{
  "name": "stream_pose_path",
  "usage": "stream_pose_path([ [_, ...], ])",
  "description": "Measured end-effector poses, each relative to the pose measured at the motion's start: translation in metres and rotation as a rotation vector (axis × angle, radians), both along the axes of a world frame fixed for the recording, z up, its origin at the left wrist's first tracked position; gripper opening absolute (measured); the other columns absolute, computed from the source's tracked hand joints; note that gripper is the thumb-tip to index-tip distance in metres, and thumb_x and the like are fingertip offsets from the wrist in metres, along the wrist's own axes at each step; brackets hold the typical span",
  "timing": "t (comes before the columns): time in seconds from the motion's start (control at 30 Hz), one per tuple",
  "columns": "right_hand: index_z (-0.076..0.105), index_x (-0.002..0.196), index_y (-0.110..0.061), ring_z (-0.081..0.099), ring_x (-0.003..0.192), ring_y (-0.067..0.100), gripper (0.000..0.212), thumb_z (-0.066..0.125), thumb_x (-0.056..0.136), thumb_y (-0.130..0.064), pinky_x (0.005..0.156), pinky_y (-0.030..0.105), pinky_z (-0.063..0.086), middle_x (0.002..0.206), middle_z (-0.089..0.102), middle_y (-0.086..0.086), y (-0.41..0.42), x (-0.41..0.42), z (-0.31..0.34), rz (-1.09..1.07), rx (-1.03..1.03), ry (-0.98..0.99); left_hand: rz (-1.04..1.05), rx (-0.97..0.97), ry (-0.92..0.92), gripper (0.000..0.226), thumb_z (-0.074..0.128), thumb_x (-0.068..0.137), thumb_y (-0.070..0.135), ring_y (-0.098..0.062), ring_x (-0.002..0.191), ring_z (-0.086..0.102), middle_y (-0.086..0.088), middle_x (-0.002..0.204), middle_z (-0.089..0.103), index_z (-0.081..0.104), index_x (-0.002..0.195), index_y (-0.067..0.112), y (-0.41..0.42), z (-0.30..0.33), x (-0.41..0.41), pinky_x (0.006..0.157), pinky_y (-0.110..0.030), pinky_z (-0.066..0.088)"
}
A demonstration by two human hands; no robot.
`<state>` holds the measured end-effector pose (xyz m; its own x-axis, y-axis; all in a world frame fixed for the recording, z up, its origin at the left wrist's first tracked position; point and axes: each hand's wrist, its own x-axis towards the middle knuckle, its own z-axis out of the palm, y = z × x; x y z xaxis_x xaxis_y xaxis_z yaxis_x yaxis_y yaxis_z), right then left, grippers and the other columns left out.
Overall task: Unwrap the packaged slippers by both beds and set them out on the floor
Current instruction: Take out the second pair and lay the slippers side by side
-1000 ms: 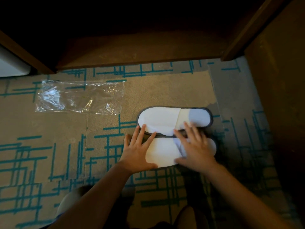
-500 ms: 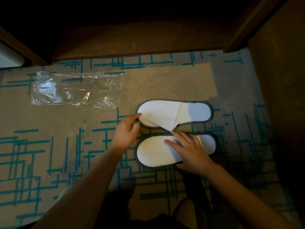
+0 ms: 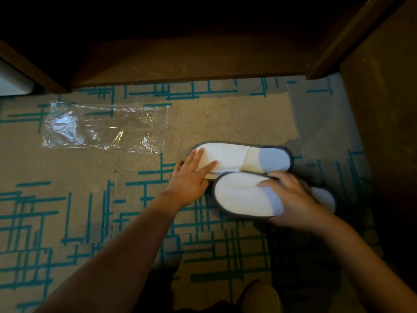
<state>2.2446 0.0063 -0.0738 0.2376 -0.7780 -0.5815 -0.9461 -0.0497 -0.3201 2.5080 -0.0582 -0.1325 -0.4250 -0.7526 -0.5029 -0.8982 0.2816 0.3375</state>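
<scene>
Squaring up the pair on the carpet (image 3: pixel 67 168) is the job here, I'd say: slide the near slipper (image 3: pixel 239 197) level with the far slipper (image 3: pixel 228 158), toes matching, without creasing the soft uppers. Both sit side by side, touching, in front of the dark wooden furniture (image 3: pixel 180 62). Left hand (image 3: pixel 189 179) lies flat, fingers straight, on the far one; right hand (image 3: pixel 293 199) curls round the near one. Count: two slippers, two hands, one empty plastic wrapper (image 3: pixel 103 127) well off to the left.
</scene>
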Motion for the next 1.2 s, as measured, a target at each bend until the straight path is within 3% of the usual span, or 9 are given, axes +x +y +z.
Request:
stream_pose_path([
  [0.17,0.047,0.129,-0.029,0.028,0.132,0.028,0.082,0.082,0.055,-0.027,0.108,0.041,0.023,0.147,0.029,0.002,-0.047,-0.010,0.014,-0.167,-0.269,0.035,0.012,-0.017,-0.010,0.061,0.038,0.091,0.045,-0.021,0.144,-0.019,-0.004,0.157,-0.018,0.004,0.142,0.046,0.013,-0.001,-0.003,0.117,-0.051,-0.004],
  [0.3,0.038,0.133,-0.030,0.016,0.137,0.027,0.076,0.075,0.066,-0.024,0.112,0.046,0.014,0.150,0.019,0.003,-0.103,0.024,-0.004,-0.051,-0.267,0.001,-0.011,-0.008,-0.057,0.064,0.039,0.089,0.049,-0.022,0.144,-0.019,-0.004,0.157,-0.020,0.003,0.142,0.045,0.037,0.002,-0.002,0.115,-0.053,-0.006],
  [0.43,0.034,0.135,-0.032,0.014,0.139,0.024,0.077,0.073,0.069,-0.024,0.114,0.050,0.010,0.151,0.019,0.004,-0.127,0.054,-0.025,0.108,-0.319,0.086,-0.022,0.013,-0.126,0.068,0.039,0.086,0.055,-0.021,0.143,-0.021,-0.003,0.156,-0.022,0.001,0.142,0.046,0.060,0.006,-0.004,0.112,-0.060,-0.010],
  [0.57,0.020,0.145,-0.030,0.004,0.146,0.023,0.080,0.067,0.080,-0.026,0.116,0.052,0.007,0.158,0.006,0.004,-0.131,0.062,-0.044,0.170,-0.159,0.103,-0.027,0.017,-0.130,0.069,0.040,0.087,0.053,-0.022,0.143,-0.022,-0.004,0.155,-0.024,0.000,0.142,0.044,0.068,0.007,-0.005,0.111,-0.059,-0.011],
  [0.67,0.008,0.148,-0.032,-0.008,0.147,0.019,0.077,0.055,0.088,-0.040,0.116,0.054,0.001,0.160,-0.007,0.000,-0.122,0.060,-0.045,0.186,-0.119,0.102,0.026,-0.009,-0.053,0.074,0.047,0.084,0.051,-0.021,0.143,-0.020,-0.003,0.156,-0.019,0.004,0.143,0.040,0.065,0.009,-0.004,0.113,-0.057,-0.009],
  [0.83,-0.007,0.147,-0.038,-0.021,0.144,0.022,0.096,0.052,0.077,-0.066,0.114,0.056,-0.004,0.157,-0.022,0.000,-0.081,0.065,-0.035,0.078,-0.224,0.040,0.097,-0.139,-0.005,0.111,0.058,0.064,0.070,-0.022,0.137,-0.031,0.000,0.147,-0.035,-0.017,0.140,0.041,0.043,0.006,0.003,0.110,-0.057,-0.011],
  [0.9,-0.011,0.145,-0.040,-0.026,0.142,0.023,0.105,0.058,0.071,-0.066,0.113,0.057,-0.005,0.155,-0.027,0.000,-0.054,0.070,-0.032,0.061,-0.246,0.059,0.082,-0.140,-0.046,0.119,0.057,0.055,0.079,-0.026,0.138,-0.030,-0.003,0.144,-0.038,-0.021,0.138,0.043,0.026,0.003,0.001,0.109,-0.059,-0.009],
  [1.0,-0.018,0.143,-0.041,-0.030,0.140,0.026,0.115,0.067,0.068,-0.060,0.111,0.063,-0.004,0.153,-0.033,-0.001,-0.029,0.072,-0.036,0.080,-0.135,0.106,0.023,-0.092,-0.134,0.128,0.064,0.050,0.076,-0.027,0.137,-0.032,-0.007,0.149,-0.036,-0.024,0.137,0.043,0.005,-0.003,-0.005,0.109,-0.062,-0.008],
  [1.2,-0.013,0.145,-0.041,-0.031,0.139,0.030,0.116,0.075,0.069,-0.045,0.105,0.073,0.004,0.152,-0.035,-0.007,-0.050,0.068,-0.045,0.076,0.123,0.097,0.021,-0.059,-0.180,0.125,0.067,0.053,0.070,-0.028,0.141,-0.025,-0.007,0.152,-0.031,-0.019,0.139,0.044,-0.003,-0.007,-0.009,0.114,-0.056,0.000],
])
